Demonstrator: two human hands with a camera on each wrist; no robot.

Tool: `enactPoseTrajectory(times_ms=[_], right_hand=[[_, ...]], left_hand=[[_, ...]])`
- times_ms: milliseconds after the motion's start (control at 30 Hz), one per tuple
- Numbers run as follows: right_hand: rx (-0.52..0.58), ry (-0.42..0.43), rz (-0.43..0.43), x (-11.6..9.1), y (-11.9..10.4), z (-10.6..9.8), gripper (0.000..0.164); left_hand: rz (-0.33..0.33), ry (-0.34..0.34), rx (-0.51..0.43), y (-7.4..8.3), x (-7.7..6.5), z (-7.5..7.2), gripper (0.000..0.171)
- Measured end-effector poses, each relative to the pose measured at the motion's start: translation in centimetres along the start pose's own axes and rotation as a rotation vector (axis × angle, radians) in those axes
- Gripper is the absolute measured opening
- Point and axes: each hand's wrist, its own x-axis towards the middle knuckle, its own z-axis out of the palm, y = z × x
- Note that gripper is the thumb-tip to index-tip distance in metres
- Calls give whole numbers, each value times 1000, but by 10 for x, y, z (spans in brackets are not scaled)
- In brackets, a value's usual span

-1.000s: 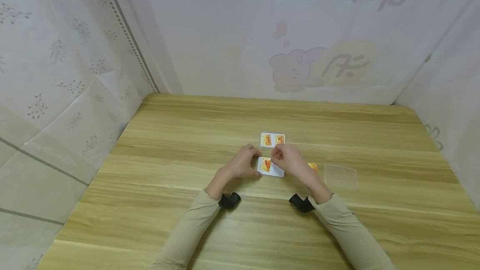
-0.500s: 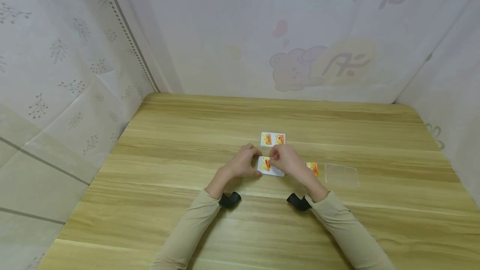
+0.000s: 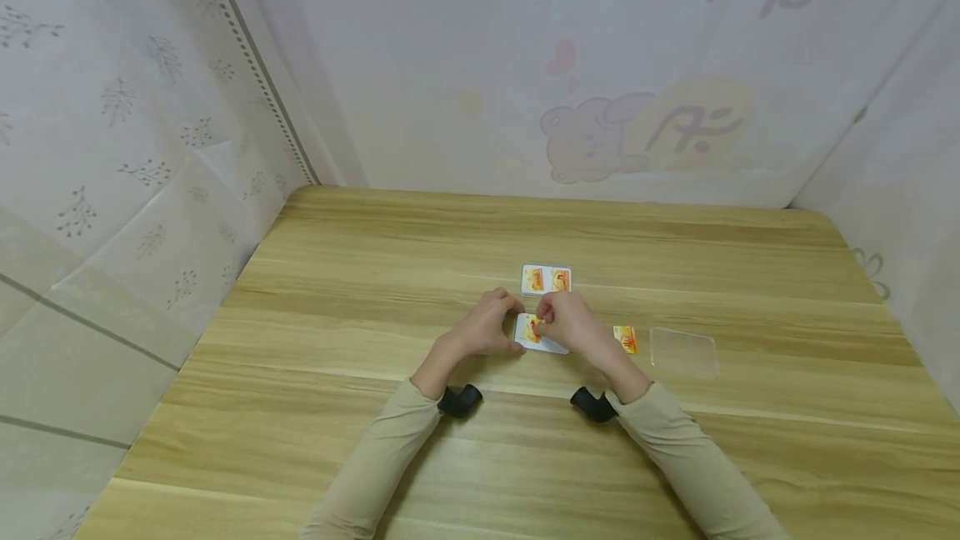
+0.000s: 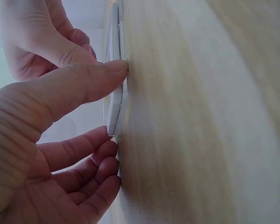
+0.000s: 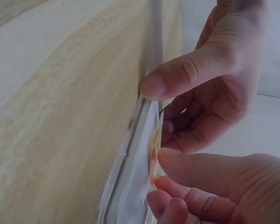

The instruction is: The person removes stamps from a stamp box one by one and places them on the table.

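Observation:
In the head view, a white rounded rectangular board [image 3: 553, 347] with an orange picture lies flat on the table. My left hand [image 3: 487, 325] grips its left end, thumb on the near edge and fingers at the far one; the left wrist view shows a thin, layered, clear-rimmed edge [image 4: 115, 105]. Above the board, my right hand [image 3: 573, 323] pinches a small orange-and-yellow picture card [image 5: 155, 147] between thumb and fingers, tilted a little off the white surface in the right wrist view. In the head view the right fingers hide part of it.
A second white board [image 3: 546, 279] with two orange pictures lies just beyond the hands. To the right are a loose orange picture card [image 3: 626, 339] and a clear plastic lid-like sheet [image 3: 683, 352]. Wood-grain table [image 3: 375, 273] lies under everything, with curtains behind.
My right hand and forearm have shifted slightly left, uncovering more of the loose orange card. The pinched picture card has turned or moved a little over the board. My left hand stays put.

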Motion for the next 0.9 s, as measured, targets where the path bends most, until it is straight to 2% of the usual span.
enactPoseTrajectory(times_ms=[400, 633, 900], right_hand=[[-79, 16, 65, 2, -5, 4, 15], [-89, 17, 101, 2, -7, 4, 14], [-96, 28, 84, 2, -7, 4, 16]], left_hand=[[-5, 3, 9, -2, 0, 2, 49], [7, 21, 8, -3, 0, 4, 46], [2, 9, 3, -2, 0, 1, 49]])
